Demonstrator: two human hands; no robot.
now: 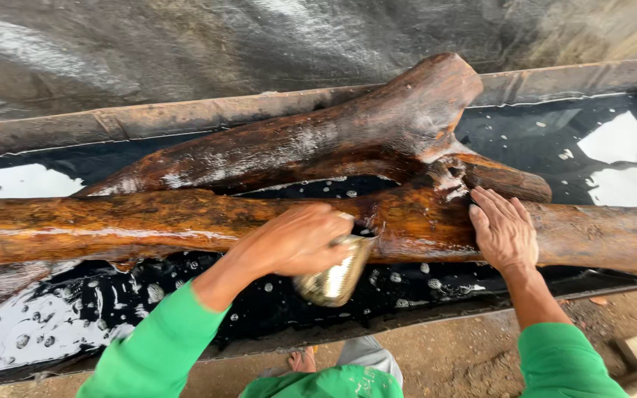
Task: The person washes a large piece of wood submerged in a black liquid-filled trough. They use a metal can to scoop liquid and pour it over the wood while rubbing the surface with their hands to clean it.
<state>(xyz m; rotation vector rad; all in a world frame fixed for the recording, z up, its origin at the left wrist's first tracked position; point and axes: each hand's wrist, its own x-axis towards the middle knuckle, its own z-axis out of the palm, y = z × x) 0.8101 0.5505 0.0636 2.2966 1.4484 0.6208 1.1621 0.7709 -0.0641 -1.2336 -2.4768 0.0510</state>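
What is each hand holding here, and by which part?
Left hand grips a brass-coloured metal cup around its upper part; right hand lies flat on the wet log, holding nothing.

Both arms wear long bright green sleeves, the cuffs ending short of the wrists, leaving the left hand (296, 239) and right hand (503, 230) bare, without gloves or rings. Matching green cloth covers the torso near the bottom edge. Below it show grey trousers, apparently, and one bare foot.
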